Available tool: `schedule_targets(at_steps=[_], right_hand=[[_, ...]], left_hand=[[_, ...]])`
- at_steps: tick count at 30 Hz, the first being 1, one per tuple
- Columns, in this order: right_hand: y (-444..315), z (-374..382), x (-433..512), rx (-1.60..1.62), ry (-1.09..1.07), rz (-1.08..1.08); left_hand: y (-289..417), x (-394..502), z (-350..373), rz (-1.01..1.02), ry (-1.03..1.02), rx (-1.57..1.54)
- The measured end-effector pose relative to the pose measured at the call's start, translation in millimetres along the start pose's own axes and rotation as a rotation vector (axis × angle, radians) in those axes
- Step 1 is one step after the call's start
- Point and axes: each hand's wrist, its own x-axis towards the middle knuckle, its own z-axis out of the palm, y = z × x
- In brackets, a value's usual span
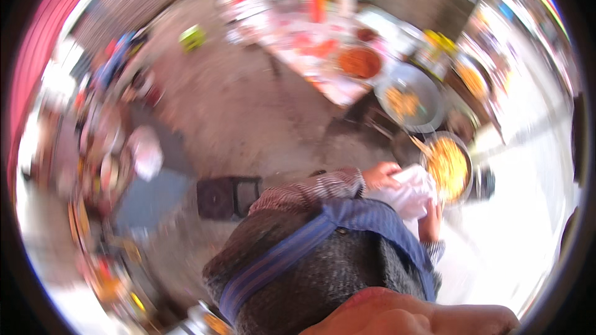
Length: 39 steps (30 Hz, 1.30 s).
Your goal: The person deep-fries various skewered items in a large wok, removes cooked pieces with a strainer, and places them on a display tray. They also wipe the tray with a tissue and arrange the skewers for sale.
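Note:
My left hand (382,176) grips the left side of a crumpled whitish plastic bag (409,190). On the bag's right side is my right hand (431,218), its fingers on the plastic. Just beyond the bag is a round pan (469,181) of yellow food strips (446,167), with what looks like wooden tongs or sticks (421,146) leaning on its rim. Farther off stands a large metal wok (426,102) with some fried pieces (401,103) in it. The view is blurred, so the bag's contents are hidden.
A table with a pinkish cover (298,56) holds a bowl of red-orange food (359,62) and bottles (317,2). Another pan of yellow food (472,79) stands at the right. On the brown floor are a green stool (192,38) and a dark boxy object (216,197).

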Motion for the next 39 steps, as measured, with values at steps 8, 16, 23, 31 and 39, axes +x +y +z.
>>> schedule_targets(at_steps=[8,16,23,31,39], right_hand=[[7,-18,-111,1.077,0.517,0.324],[20,-41,-196,1.132,1.006,0.464],[84,-104,-218,1.180,1.145,0.499],[162,-228,-279,0.945,1.406,0.519],[182,-244,-400,0.963,2.028,0.536]], left_hand=[[-34,48,99,-0.293,-0.501,0.021],[-75,86,219,-0.424,-0.882,0.208],[-113,153,323,-0.435,-1.016,0.355],[-156,225,495,-0.671,-1.093,0.305],[-238,189,687,-0.923,-1.548,0.467]])
